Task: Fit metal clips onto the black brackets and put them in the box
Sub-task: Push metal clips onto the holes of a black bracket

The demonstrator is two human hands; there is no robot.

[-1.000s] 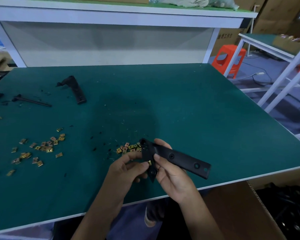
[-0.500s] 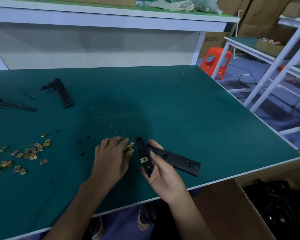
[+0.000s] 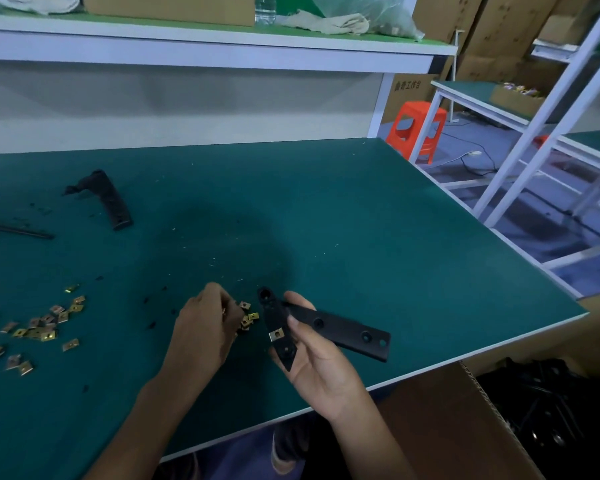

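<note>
Green matting is covering the workbench [image 3: 361, 237], with white shelving [image 3: 222, 57] standing behind it. The right hand [image 3: 323, 368] is gripping a black bracket [image 3: 340, 329] above the bench's front edge, thumb lying across its face and fingers curling behind. One brass-coloured metal clip [image 3: 276, 334] is sitting on the bracket's shorter arm, just beside the thumb. The left hand [image 3: 205, 327] is reaching down with bent fingers into a small pile of clips [image 3: 248, 317] just left of the bracket; whether it is pinching one cannot be told. More loose clips [image 3: 42, 327] are lying scattered far left, and a second bracket [image 3: 110, 202] is lying further back. A cardboard box [image 3: 447, 427] holding black parts [image 3: 551, 410] is standing below the bench's right corner.
</note>
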